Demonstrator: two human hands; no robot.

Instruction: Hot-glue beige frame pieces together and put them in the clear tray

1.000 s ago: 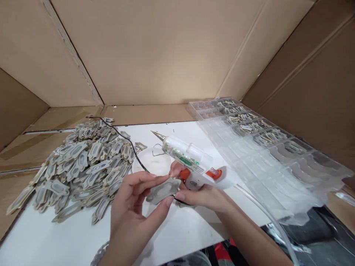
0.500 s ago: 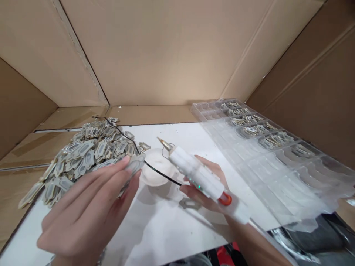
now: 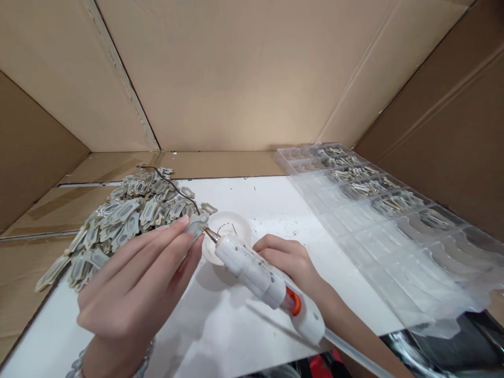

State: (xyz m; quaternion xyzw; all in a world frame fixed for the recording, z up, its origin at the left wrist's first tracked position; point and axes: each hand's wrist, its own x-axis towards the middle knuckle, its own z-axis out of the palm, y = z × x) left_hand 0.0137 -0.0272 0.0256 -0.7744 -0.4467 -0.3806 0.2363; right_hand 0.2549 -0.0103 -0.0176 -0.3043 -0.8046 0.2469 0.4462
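Observation:
My left hand (image 3: 137, 283) pinches a small grey flat piece (image 3: 196, 224) between thumb and fingers, just right of the big pile. My right hand (image 3: 289, 260) grips a white glue gun (image 3: 255, 273) with an orange trigger. Its metal nozzle points left and touches the held piece. Below the nozzle sits a small white round dish (image 3: 228, 233) on the white table (image 3: 275, 210).
A large heap of grey and tan flat pieces (image 3: 118, 220) lies at the left, with a black cord (image 3: 173, 188) running over it. Clear plastic compartment trays (image 3: 386, 215) holding several pieces lie at the right. Cardboard walls (image 3: 236, 79) enclose the table at the back and sides.
The glue gun has swung down and left, so its nozzle now meets the piece in my left hand. My left hand has drawn slightly nearer the dish.

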